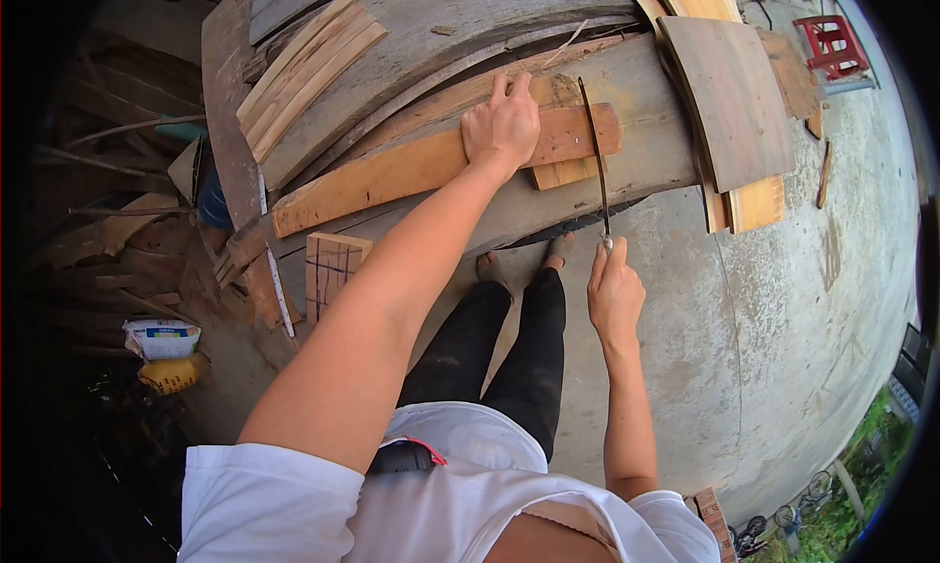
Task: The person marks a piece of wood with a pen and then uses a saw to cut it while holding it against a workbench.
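Observation:
My left hand [501, 127] presses down on a long orange-brown board [382, 183], its fingers curled over the far edge. The board lies across the weathered planks, its right end over a smaller wood block [565, 173]. My right hand [616, 291] is closed round the handle of a thin saw [594, 137]. The saw's narrow blade points away from me and crosses the board near its right end. Whether the blade has cut into the wood cannot be made out.
Striped wood pieces [308, 71] lie at the upper left, and wide boards [729, 103] are stacked at the right. A block with drawn lines [333, 269] stands near my left forearm. A red stool [830, 46] is at the far right. Scrap wood and bags [162, 339] fill the left.

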`<state>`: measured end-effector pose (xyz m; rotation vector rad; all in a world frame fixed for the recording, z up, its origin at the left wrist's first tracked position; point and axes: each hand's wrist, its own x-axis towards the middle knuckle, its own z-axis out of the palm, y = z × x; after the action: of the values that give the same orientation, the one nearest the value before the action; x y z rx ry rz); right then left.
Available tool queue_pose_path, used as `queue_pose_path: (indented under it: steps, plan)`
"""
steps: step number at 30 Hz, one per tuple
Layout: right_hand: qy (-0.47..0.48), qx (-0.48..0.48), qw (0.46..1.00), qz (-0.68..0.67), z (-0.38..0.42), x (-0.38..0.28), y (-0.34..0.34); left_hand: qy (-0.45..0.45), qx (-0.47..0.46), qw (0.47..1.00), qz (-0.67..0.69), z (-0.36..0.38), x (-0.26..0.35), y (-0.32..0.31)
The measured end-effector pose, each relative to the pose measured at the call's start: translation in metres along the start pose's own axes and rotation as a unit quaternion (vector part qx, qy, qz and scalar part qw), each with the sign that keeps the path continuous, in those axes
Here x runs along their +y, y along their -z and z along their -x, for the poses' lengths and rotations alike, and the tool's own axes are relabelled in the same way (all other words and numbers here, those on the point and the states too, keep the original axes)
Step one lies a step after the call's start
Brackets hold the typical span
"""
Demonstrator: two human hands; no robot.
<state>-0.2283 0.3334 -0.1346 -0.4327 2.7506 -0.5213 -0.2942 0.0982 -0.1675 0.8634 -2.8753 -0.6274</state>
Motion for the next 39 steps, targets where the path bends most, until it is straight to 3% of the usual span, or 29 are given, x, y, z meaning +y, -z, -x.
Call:
queue_pose_path:
  steps: [3,7,9,12,14,18,20,23,26,30,35,39]
  plan:
    - [-0.016,-0.007,1.0,-0.008,0.002,0.0,0.002,0.004,-0.017,1.0,0.008,0.002,0.002,0.004]
    - [0.039,0.066,0.997,0.021,-0.07,-0.021,-0.016,-0.001,0.004,1.0,-0.006,0.0,0.0,-0.001]
    - [0.05,0.091,0.994,0.016,-0.07,-0.019,-0.016,-0.007,0.008,1.0,-0.008,0.001,-0.001,-0.002]
    - [0.033,0.041,0.998,0.02,-0.027,-0.004,-0.005,-0.005,0.002,1.0,-0.004,0.0,0.002,0.002]
    - [-0.046,-0.055,0.997,-0.003,0.007,0.004,0.004,0.005,-0.011,1.0,0.0,0.0,0.001,0.003]
    - [-0.027,-0.024,0.999,0.019,-0.013,-0.002,0.001,-0.002,0.007,1.0,-0.002,0.002,0.0,-0.002]
    - [0.034,0.056,0.997,0.03,-0.053,-0.01,-0.016,-0.004,0.019,1.0,-0.005,0.0,0.001,-0.002]
    - [0.046,0.068,0.996,0.017,-0.069,-0.018,-0.014,-0.002,0.003,1.0,-0.007,0.001,-0.002,-0.003]
    - [-0.001,-0.01,1.0,0.0,-0.019,0.002,-0.008,-0.002,0.031,0.999,-0.008,-0.001,0.0,-0.007]
    - [-0.044,-0.043,0.998,-0.024,0.02,0.011,-0.003,0.008,0.01,1.0,-0.003,0.001,0.0,0.001]
    - [0.037,0.084,0.996,0.01,-0.055,-0.016,-0.019,0.004,0.008,1.0,0.0,0.001,0.001,0.0]
    - [0.033,0.068,0.997,0.009,-0.051,-0.011,-0.013,-0.002,0.019,1.0,-0.009,0.005,0.001,-0.004]
